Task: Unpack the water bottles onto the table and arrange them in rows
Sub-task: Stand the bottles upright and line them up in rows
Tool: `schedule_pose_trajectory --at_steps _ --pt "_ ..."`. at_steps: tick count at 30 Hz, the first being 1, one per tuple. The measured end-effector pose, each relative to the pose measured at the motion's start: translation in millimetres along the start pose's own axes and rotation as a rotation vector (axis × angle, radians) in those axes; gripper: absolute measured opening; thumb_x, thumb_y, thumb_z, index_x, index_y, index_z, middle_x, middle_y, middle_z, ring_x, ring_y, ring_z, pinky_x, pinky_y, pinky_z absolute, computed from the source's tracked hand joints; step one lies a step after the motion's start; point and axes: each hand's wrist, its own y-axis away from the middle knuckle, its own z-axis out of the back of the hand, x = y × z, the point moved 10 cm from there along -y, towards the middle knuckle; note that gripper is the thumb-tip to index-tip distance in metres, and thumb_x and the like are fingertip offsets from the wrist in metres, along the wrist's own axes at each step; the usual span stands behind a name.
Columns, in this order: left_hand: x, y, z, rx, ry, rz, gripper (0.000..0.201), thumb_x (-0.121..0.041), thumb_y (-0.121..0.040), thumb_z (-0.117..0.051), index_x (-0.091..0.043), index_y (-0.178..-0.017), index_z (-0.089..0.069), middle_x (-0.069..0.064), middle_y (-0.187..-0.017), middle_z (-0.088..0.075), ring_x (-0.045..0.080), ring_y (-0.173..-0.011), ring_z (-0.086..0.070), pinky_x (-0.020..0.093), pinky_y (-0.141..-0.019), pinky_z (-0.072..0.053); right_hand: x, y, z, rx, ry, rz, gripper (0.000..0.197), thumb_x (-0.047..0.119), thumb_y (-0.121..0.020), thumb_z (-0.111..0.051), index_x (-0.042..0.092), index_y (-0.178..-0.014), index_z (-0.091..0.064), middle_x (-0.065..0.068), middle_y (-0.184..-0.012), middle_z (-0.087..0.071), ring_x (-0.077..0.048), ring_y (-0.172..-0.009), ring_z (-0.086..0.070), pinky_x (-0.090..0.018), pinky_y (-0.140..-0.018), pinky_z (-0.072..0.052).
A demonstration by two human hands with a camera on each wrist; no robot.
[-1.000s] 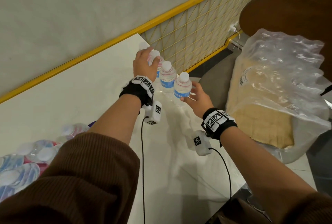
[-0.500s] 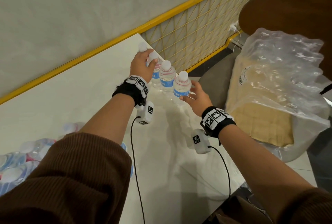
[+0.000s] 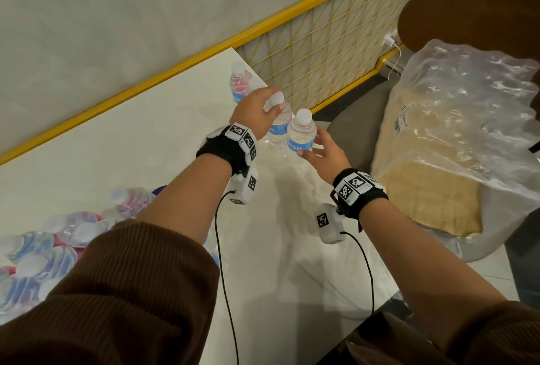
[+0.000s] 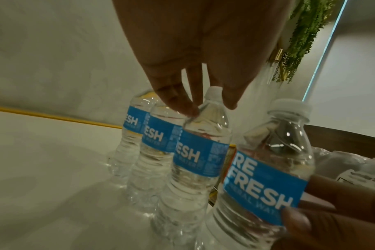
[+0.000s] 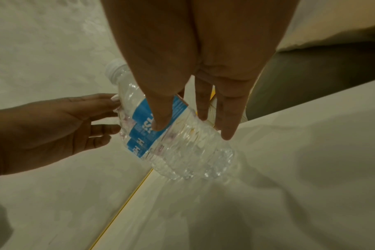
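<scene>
Along the far right corner of the white counter (image 3: 131,142), four water bottles with blue labels stand upright in a close row that runs toward the yellow-edged wall. At the near end of the row, the nearest bottle (image 3: 301,130) sits beside the right hand (image 3: 324,154), whose straight fingers and thumb lie against its label and side without curling round it. Next in line, the third bottle (image 4: 197,152) has the left hand (image 3: 257,110) above it; the left wrist view shows straight fingers (image 4: 178,99) pointing down and brushing the bottle's shoulder just under the white cap, with the thumb on the other side of the cap, so this hand is relaxed and not gripping. Behind it the second bottle (image 4: 154,148) is partly hidden, and the farthest bottle (image 3: 240,81) stands clear near the corner.

On the left part of the counter lies a wrapped pack of bottles (image 3: 43,250), caps showing through the film. Off the right edge, a crinkled clear plastic bag (image 3: 467,119) covers a tan block.
</scene>
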Motion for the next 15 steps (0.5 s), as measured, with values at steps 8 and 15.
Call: schedule_pose_trajectory --at_steps 8,15 --pt "-2.3 3.5 3.3 0.102 -0.024 0.001 0.035 -0.022 -0.093 -0.054 -0.017 -0.128 -0.055 0.016 -0.122 -0.061 0.030 -0.113 -0.056 0.032 -0.096 -0.042 -1.4 3.2 0.6 -0.036 -0.015 -0.028 0.062 0.022 -0.089 -0.063 0.025 -0.143 -0.033 -0.004 -0.140 -0.048 -0.025 -0.125 -0.050 -0.038 -0.101 -0.042" --pt "-3.5 2.8 3.5 0.094 -0.089 -0.002 0.038 -0.019 -0.094 -0.053 -0.017 -0.132 -0.052 0.015 -0.130 -0.055 0.029 -0.120 -0.051 0.030 -0.099 -0.039 0.4 6.6 -4.4 -0.036 -0.018 -0.047 0.063 0.023 -0.089 -0.063 0.025 -0.143 -0.031 -0.005 -0.142 -0.047 -0.026 -0.126 -0.049 -0.040 -0.103 -0.042"
